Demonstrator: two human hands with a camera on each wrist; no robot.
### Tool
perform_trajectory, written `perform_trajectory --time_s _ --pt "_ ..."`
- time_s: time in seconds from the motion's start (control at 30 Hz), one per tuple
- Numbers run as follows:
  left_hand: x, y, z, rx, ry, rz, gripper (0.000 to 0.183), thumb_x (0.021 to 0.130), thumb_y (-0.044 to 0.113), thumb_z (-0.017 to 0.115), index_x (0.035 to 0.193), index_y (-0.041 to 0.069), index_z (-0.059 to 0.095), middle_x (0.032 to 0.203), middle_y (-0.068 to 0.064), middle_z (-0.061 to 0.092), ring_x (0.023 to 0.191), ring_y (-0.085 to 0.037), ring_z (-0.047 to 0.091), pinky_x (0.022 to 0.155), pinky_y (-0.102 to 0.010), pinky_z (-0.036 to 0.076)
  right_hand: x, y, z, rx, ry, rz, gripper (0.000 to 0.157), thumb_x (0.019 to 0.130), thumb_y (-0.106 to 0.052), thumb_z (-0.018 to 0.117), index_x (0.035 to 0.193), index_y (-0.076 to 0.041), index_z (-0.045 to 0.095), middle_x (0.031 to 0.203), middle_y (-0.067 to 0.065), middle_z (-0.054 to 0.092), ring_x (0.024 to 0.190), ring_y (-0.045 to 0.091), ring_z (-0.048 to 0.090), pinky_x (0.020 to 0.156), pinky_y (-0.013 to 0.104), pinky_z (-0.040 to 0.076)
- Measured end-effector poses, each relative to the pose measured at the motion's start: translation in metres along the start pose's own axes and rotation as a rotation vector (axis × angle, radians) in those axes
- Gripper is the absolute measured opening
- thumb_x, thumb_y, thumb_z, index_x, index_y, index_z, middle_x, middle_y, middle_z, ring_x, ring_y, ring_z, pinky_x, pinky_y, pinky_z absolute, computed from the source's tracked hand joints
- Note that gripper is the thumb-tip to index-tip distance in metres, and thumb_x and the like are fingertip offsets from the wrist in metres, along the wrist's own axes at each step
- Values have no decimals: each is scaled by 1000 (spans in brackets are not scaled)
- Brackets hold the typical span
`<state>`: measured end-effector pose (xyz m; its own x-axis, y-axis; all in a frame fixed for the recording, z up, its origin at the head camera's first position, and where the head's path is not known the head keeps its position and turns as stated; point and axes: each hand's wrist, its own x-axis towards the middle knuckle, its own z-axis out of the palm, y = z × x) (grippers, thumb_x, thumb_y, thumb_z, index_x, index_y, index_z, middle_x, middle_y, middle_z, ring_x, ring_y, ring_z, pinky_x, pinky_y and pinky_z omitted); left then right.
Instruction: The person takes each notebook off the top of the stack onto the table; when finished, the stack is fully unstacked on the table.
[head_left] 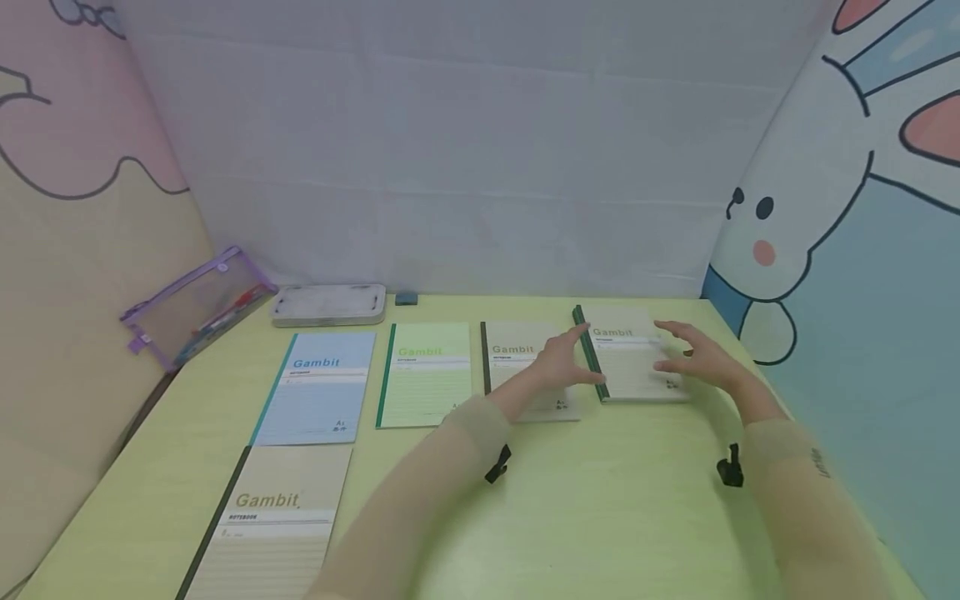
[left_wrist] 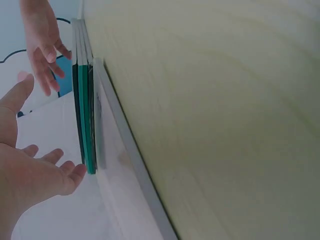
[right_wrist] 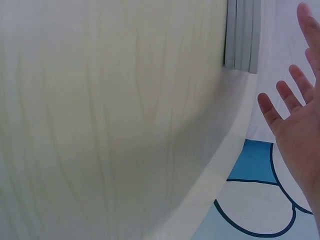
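At the back right of the table lies a stack of notebooks (head_left: 626, 367) with a pale grey cover on top and green and dark spines. My left hand (head_left: 557, 364) is at the stack's spine side, fingers spread and thumb apart. In the left wrist view, the fingertips (left_wrist: 79, 170) are right at the spines. Over the opposite side hovers my right hand (head_left: 697, 358), its fingers loosely spread; the right wrist view shows them apart from the stacked page edges (right_wrist: 242, 37). Beneath my left hand and wrist, a grey notebook (head_left: 517, 333) is partly covered.
Left of it lie a green notebook (head_left: 427, 379), a blue notebook (head_left: 315, 396) and another grey notebook (head_left: 273, 525) nearer the front. Behind them are a flat grey case (head_left: 328, 306), a small dark block (head_left: 406, 298) and a purple-edged mesh pouch (head_left: 206, 304) with pens.
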<state>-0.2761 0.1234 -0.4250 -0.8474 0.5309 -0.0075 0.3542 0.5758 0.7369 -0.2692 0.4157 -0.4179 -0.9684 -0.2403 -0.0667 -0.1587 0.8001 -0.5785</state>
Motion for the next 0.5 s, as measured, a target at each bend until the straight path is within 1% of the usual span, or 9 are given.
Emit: perform_trajectory --time_s 0.03,0.13,0.27,0.37,0.5 --pt "2 0 4 0 -3 -10 97 77 38 78 152 22 18 153 -4 30 138 -29 30 107 -49 33 2 3 2 -1 -8 12 87 84 -38 71 151 -13 22 154 24 14 137 48 15 103 66 22" --pt "8 -1 14 43 -4 -39 99 74 36 80 151 22 19 151 -2 34 136 -25 36 106 -46 35 8 10 7 -8 -39 60 93 80 -46 71 151 -15 20 155 23 12 138 48 10 104 68 14" --pt "14 -1 22 143 -8 -56 97 75 38 79 151 22 21 149 0 37 133 -24 40 103 -44 38 12 17 13 -43 -79 99 97 77 -54 70 152 -16 20 155 24 11 139 49 7 104 69 10" --pt "18 2 24 180 -18 -45 93 77 39 78 151 23 24 149 1 38 133 -25 39 104 -45 37 12 20 15 -72 -82 87 97 78 -56 69 151 -14 21 154 25 12 139 49 8 105 68 11" --pt "21 3 27 205 -30 -32 91 77 39 77 150 25 24 150 2 35 135 -26 36 105 -46 34 13 20 15 -90 -72 65 95 79 -55 68 151 -12 22 154 25 12 139 48 9 105 68 11"
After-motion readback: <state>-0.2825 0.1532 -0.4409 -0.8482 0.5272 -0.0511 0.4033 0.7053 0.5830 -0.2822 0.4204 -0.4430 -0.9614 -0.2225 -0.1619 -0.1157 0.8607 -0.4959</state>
